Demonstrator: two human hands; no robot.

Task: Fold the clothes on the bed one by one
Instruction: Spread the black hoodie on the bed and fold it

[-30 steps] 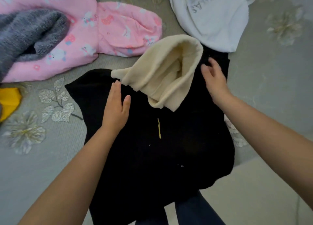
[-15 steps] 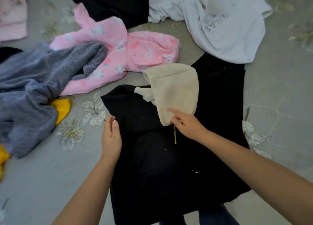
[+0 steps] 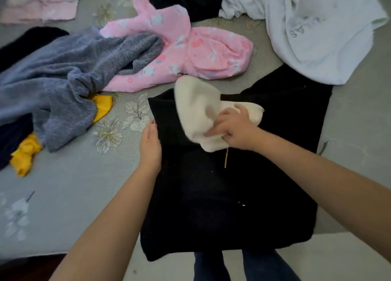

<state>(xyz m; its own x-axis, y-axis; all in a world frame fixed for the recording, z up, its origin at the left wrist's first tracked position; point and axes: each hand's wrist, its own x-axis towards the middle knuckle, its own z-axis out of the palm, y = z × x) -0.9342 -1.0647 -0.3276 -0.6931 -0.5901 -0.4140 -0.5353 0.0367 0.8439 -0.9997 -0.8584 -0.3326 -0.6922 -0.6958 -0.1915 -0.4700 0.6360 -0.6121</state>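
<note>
so, quick notes
black hoodie (image 3: 232, 185): soft, floppy, light; best grabbed at hem corners
right hand (image 3: 234, 130): bunched around cream hood lining (image 3: 196, 105)
left hand (image 3: 150, 145): flat, unclenched, holding nothing

Under your hands lies the black garment (image 3: 243, 185): matt, dense cloth, flecked with pale lint. Its cream lining (image 3: 198, 111) looks soft and fleecy. The grey garment (image 3: 63, 73) is nubby, towel-like knit (the roughest pile here). The pink sleepsuit (image 3: 190, 54) is smooth printed cloth; the white garment (image 3: 317, 37) thick, matt cotton-like fabric. The bed cover (image 3: 74, 185) is grey woven cloth, finely textured, with floral print.
</note>
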